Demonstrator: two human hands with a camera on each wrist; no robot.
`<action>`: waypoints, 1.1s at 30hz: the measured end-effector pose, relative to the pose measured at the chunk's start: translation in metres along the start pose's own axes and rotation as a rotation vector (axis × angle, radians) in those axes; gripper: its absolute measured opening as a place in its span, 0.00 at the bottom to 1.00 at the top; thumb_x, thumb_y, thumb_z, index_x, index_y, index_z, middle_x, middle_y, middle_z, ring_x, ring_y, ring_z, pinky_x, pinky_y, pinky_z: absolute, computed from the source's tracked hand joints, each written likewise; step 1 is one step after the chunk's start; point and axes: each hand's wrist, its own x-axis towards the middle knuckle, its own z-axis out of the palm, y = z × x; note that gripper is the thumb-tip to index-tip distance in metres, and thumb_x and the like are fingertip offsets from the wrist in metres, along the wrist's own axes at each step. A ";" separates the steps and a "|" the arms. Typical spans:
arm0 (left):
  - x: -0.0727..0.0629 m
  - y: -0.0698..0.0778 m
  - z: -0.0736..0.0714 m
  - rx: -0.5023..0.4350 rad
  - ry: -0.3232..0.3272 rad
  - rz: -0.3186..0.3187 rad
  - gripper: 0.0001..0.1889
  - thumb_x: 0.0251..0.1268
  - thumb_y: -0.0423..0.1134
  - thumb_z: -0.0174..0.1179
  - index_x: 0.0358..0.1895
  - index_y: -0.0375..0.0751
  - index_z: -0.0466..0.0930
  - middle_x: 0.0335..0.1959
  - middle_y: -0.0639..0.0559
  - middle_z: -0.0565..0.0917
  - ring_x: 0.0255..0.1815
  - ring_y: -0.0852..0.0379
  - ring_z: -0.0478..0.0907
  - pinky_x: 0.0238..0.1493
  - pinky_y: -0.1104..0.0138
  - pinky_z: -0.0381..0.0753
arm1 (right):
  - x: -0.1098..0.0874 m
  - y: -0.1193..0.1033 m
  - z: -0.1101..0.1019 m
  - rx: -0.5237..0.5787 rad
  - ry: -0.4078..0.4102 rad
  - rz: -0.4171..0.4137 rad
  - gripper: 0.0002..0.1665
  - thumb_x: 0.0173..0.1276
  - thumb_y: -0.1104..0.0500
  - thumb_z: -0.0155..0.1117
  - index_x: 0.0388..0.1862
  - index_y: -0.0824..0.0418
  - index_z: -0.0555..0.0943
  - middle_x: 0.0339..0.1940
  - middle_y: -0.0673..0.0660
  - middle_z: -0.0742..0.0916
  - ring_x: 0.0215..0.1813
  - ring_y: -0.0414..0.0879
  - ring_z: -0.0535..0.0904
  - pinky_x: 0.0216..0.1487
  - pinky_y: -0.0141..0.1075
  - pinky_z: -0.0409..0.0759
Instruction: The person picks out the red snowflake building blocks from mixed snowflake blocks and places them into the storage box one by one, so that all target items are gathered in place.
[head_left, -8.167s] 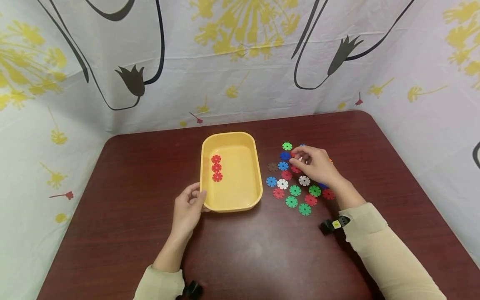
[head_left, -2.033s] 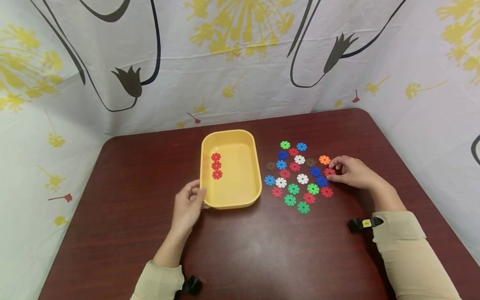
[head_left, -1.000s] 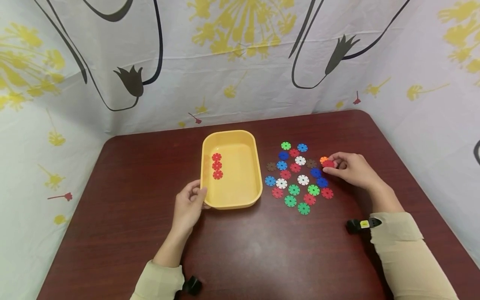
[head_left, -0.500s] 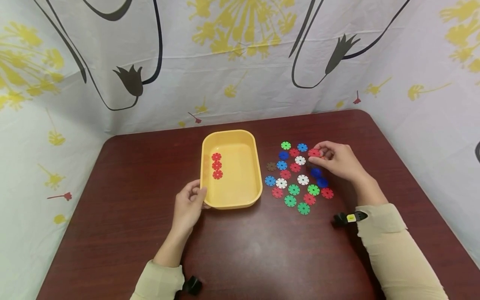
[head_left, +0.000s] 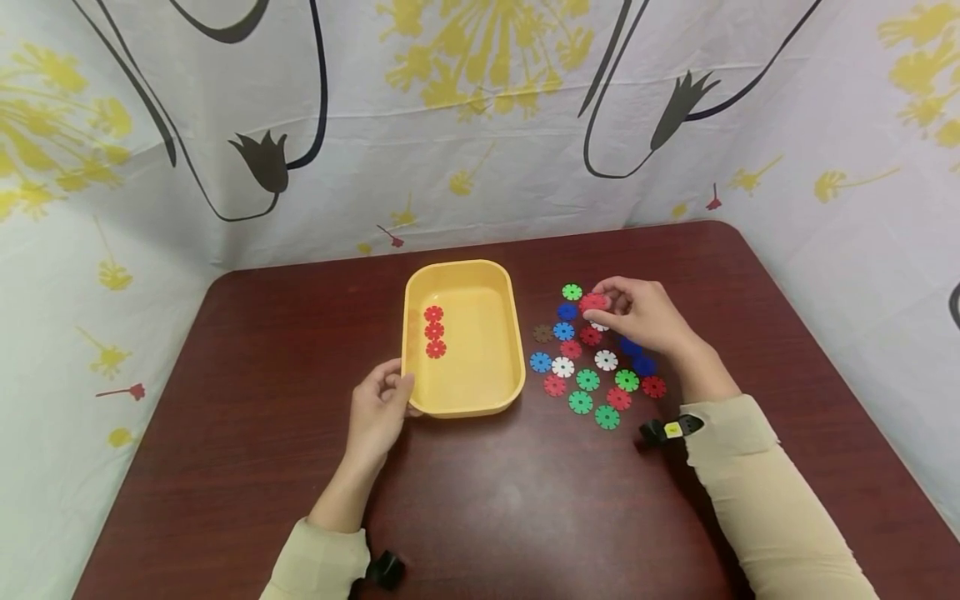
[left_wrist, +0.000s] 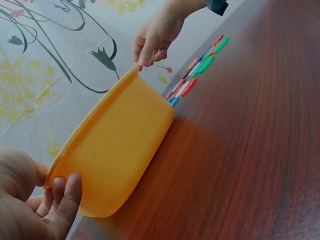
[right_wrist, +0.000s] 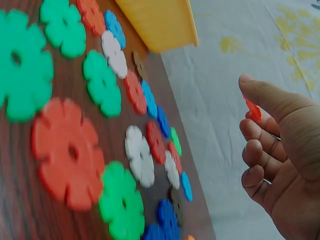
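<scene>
My right hand pinches a red snowflake disc between thumb and index finger. In the right wrist view this red disc shows almost edge-on, raised off the table. My left hand grips the near-left corner of a yellow tray, thumb over the rim and fingers outside, as the left wrist view also shows at the tray wall. Three red snowflake discs lie in a column inside the tray, towards its left side. Below the right hand, several discs are partly or wholly hidden in the head view.
Right of the tray, loose discs lie flat on the dark wooden table: green discs, white discs, blue discs, a brown disc and more red discs. A patterned cloth hangs behind the table.
My right hand has lifted a red disc from the right side of the loose group and carried it left towards the tray. The left hand and tray stay put.
</scene>
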 end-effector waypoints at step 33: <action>0.005 -0.001 0.004 0.025 0.010 -0.003 0.19 0.74 0.32 0.58 0.63 0.29 0.75 0.35 0.44 0.75 0.28 0.53 0.82 0.28 0.67 0.89 | 0.033 -0.065 0.054 0.126 -0.180 -0.157 0.16 0.64 0.55 0.76 0.47 0.61 0.84 0.30 0.51 0.84 0.27 0.45 0.74 0.27 0.34 0.76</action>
